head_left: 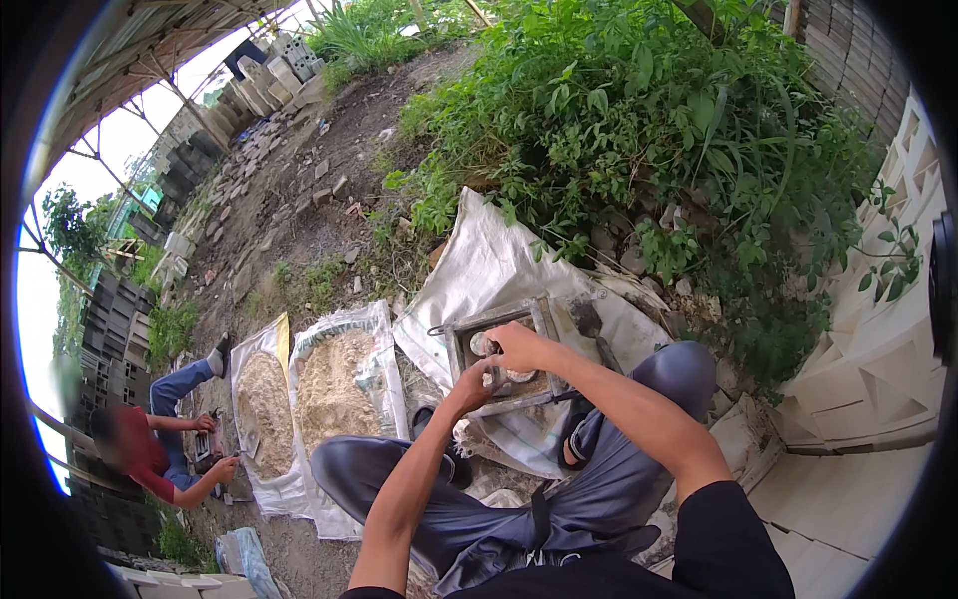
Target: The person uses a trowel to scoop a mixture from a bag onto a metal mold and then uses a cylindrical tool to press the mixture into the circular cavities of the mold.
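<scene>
My right hand [523,348] reaches over a square, grey-smeared frame [545,321], perhaps a mold. Its curled fingers grip a small, round, pale-grey object [483,344] whose kind I cannot make out. Just below and to the left, my left hand [472,388] is closed, fingertips together near the frame's left side; what they pinch is too small to tell. Pale material [519,376] shows inside the frame, partly covered by my right hand. Right of the frame, a dark trowel [587,319] lies on a white woven sack [479,245] spread on the ground.
Two sacks to the left carry sandy powder [334,384] and coarser tan powder [263,404]. Beyond them a person in red [155,454] works with a small frame [205,447]. Pale patterned blocks [838,369] stand at right; leafy plants [639,130] grow ahead.
</scene>
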Tool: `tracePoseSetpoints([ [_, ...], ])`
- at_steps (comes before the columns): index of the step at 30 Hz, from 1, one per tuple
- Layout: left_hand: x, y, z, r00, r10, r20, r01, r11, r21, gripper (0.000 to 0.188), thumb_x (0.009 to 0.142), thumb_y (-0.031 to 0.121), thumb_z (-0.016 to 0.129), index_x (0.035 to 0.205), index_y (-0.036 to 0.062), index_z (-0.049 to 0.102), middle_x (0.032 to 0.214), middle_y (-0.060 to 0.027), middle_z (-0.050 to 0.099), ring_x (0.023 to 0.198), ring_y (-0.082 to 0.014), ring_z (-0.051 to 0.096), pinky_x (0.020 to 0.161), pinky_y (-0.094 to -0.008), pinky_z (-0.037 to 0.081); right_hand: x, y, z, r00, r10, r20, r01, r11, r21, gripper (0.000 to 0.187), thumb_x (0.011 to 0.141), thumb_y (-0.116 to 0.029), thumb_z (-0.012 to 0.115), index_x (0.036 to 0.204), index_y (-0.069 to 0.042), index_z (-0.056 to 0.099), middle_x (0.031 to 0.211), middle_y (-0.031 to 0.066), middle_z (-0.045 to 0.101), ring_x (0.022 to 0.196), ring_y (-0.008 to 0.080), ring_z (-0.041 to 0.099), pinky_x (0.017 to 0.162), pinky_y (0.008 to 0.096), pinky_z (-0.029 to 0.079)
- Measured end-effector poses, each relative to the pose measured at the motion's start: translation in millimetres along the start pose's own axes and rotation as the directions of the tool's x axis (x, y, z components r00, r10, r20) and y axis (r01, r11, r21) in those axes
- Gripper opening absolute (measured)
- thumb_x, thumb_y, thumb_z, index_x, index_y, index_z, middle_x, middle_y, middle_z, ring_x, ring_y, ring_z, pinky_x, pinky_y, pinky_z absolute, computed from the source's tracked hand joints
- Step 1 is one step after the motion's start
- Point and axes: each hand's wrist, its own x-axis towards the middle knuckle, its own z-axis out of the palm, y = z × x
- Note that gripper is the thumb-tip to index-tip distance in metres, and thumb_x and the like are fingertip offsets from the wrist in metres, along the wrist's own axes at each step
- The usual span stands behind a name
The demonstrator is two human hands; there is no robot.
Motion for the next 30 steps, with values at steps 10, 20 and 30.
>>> tracePoseSetpoints([
  [10, -15, 43, -26, 0.935, 0.265, -0.236, -0.232, 0.96, 0.156, 0.023, 0.082, 0.02, 0.065, 0.086, -0.0017, 0.061, 0.078, -0.02, 0.058, 0.073, -0.0368, 0.057, 0.067, -0.0421, 0.045, -15, -17, -30, 0.975, 0.204, 0.092, -0.161, 0.926, -0.342, 0.039, 0.072, -0.014, 0.067, 0.109, -0.004, 0.056, 0.102, 0.0199, 0.063, 0.097, 0.0362, 0.059, 0.084, 0.0416, 0.047],
  [20, -13, 82, -79, 0.934, 0.356, -0.004, -0.35, 0.92, 0.177, 0.019, 0.073, 0.001, 0.067, 0.091, -0.0002, 0.06, 0.084, -0.0157, 0.066, 0.079, -0.0255, 0.066, 0.071, -0.0343, 0.05, -7, 0, 63, 0.99, 0.101, -0.097, -0.043, 0.875, 0.482, 0.053, 0.067, -0.024, 0.074, 0.113, -0.006, 0.055, 0.101, 0.0161, 0.063, 0.092, 0.026, 0.061, 0.082, 0.0351, 0.047],
  [30, 39, 19, -48, 0.889, 0.219, -0.402, -0.117, 0.957, 0.265, 0.037, 0.091, 0.026, 0.048, 0.109, -0.0061, 0.053, 0.103, -0.024, 0.059, 0.1, -0.0377, 0.054, 0.089, -0.0427, 0.042, -13, -9, 0, 0.558, 0.654, -0.511, -0.105, 0.666, 0.739, 0.029, 0.084, -0.021, 0.06, 0.064, 0.0, 0.057, 0.052, -0.0004, 0.047, 0.043, 0.0116, 0.039, 0.045, 0.0302, 0.034],
])
